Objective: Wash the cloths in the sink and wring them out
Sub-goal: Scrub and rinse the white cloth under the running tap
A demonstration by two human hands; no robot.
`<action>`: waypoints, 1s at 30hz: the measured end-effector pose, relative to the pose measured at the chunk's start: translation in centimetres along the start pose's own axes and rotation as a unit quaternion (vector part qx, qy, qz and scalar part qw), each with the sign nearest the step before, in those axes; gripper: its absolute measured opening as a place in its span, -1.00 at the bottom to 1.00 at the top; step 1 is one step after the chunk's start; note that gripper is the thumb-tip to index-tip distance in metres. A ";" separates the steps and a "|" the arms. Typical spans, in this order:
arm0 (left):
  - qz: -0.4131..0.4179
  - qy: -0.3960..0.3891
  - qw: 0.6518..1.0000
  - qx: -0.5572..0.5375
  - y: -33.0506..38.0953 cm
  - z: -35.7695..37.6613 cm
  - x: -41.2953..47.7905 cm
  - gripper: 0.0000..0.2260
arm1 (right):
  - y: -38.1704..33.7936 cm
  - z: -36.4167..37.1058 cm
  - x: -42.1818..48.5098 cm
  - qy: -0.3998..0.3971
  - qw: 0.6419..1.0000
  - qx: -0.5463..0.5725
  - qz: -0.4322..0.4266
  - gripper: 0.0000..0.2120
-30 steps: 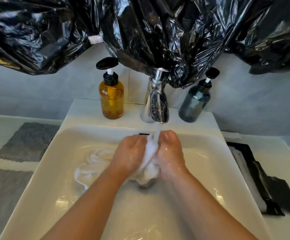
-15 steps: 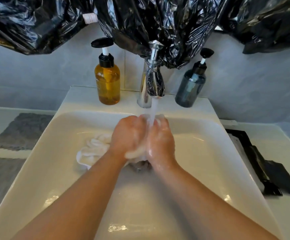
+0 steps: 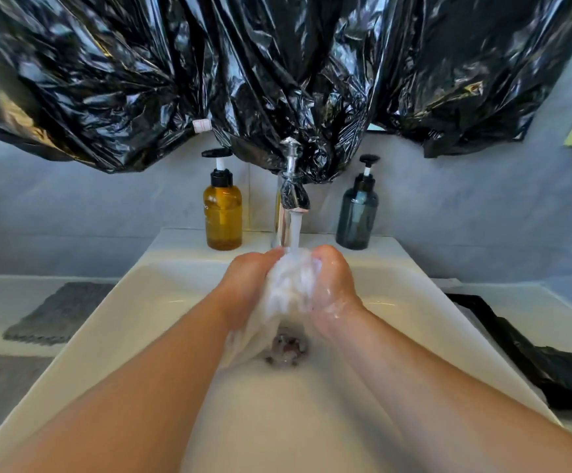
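A wet white cloth (image 3: 289, 288) is bunched between my two hands over the white sink (image 3: 134, 302), right under the running water from the chrome tap (image 3: 291, 196). My left hand (image 3: 248, 285) grips its left side with curled fingers. My right hand (image 3: 334, 285), flecked with suds, grips the right side. A tail of the cloth hangs down toward the drain (image 3: 286, 346). The second white cloth seen earlier on the sink's left is hidden behind my left forearm.
An amber pump bottle (image 3: 222, 209) and a dark blue pump bottle (image 3: 358, 213) stand beside the tap. Black plastic sheeting (image 3: 277, 80) hangs above. Grey mats (image 3: 56, 312) lie on the left counter, a black item (image 3: 533, 363) on the right.
The camera has tilted up, so hands and sink sit lower in view. Both hands still knead the cloth under the water; the spare cloth on the left has gone out of sight.
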State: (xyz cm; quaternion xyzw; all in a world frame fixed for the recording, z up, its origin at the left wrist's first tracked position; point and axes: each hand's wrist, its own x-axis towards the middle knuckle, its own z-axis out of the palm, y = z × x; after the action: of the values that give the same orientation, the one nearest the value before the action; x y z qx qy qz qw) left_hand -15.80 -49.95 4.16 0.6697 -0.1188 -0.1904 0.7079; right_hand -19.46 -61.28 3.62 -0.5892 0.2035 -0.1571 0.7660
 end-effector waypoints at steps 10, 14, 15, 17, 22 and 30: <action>0.158 0.039 0.933 0.320 1.7 0.6 -0.1 -0.75 | -1.2 0.5 -1.2 0.082 0.958 -0.224 -0.159 -0.76; 0.095 -0.102 0.967 0.211 2.4 -0.6 -0.9 -0.74 | -3.6 -0.3 -1.0 0.086 0.960 -0.176 -0.198 -0.91; 0.052 -0.122 0.973 0.190 2.5 -1.3 -0.9 -0.63 | -3.9 -0.5 -0.8 0.081 0.961 -0.126 -0.231 -0.87; -0.034 -0.167 0.963 0.208 2.2 -2.5 -1.0 -0.38 | -4.1 -0.6 -0.9 0.061 0.970 -0.069 -0.225 -0.75; -0.065 -0.120 0.980 0.147 2.4 -2.6 -1.8 -0.69 | -5.1 -0.8 -1.0 0.040 0.988 -0.028 -0.148 -0.95; 0.039 0.009 0.999 0.007 1.9 -1.1 -0.6 -0.48 | -2.2 -0.2 -2.0 -0.042 0.988 -0.145 -0.015 -0.39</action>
State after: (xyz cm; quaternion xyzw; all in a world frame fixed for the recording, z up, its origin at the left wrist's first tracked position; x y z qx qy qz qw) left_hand -15.70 -48.63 6.02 0.6713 -0.1404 -0.1558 0.7109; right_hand -21.24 -61.04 5.93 -0.7029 0.1831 -0.1125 0.6780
